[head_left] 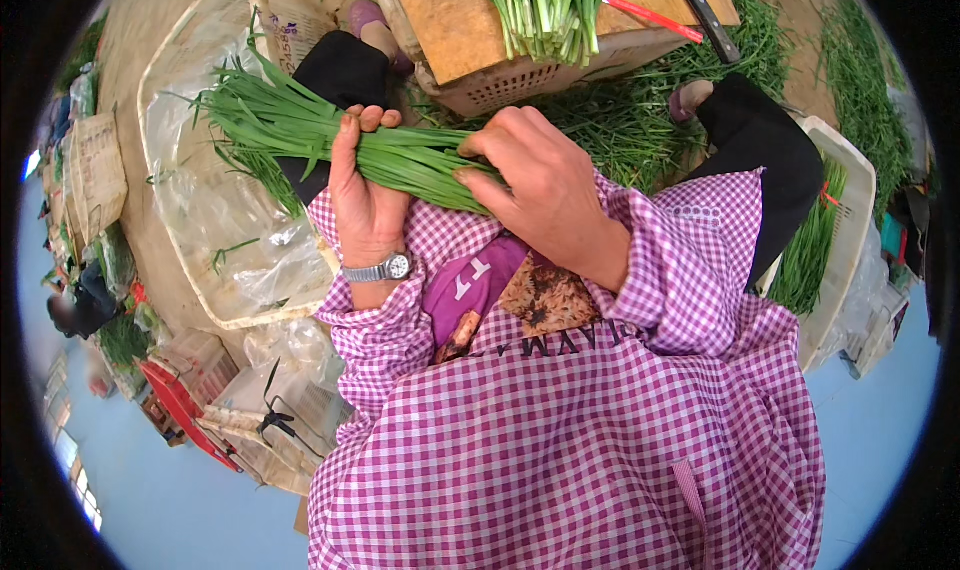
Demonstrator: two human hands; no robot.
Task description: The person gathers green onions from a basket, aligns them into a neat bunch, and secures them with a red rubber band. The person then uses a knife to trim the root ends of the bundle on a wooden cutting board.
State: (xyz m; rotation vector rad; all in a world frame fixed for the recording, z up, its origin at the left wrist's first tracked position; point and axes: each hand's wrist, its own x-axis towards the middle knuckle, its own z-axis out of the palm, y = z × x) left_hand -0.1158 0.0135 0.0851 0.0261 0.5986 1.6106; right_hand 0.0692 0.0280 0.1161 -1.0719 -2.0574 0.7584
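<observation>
A bunch of green garlic chives (270,120) lies across my lap, its leaf tips to the left and its stems to the right. My left hand (370,195) is closed around the middle of the bunch, fingertips showing above it. At the stem end my right hand (550,185) has its fingers curled over the chives; thumb and forefinger touch the stalks. The very ends of the stems are hidden behind that hand.
Ahead stands a board (440,15) on a crate, bearing another chive bunch (545,10), a red strip (650,18) and a black-handled knife (712,25). Loose greens (620,135) cover the ground. A plastic-lined white basket (180,260) is left; another basket (858,170) holds tied chives (815,245) right.
</observation>
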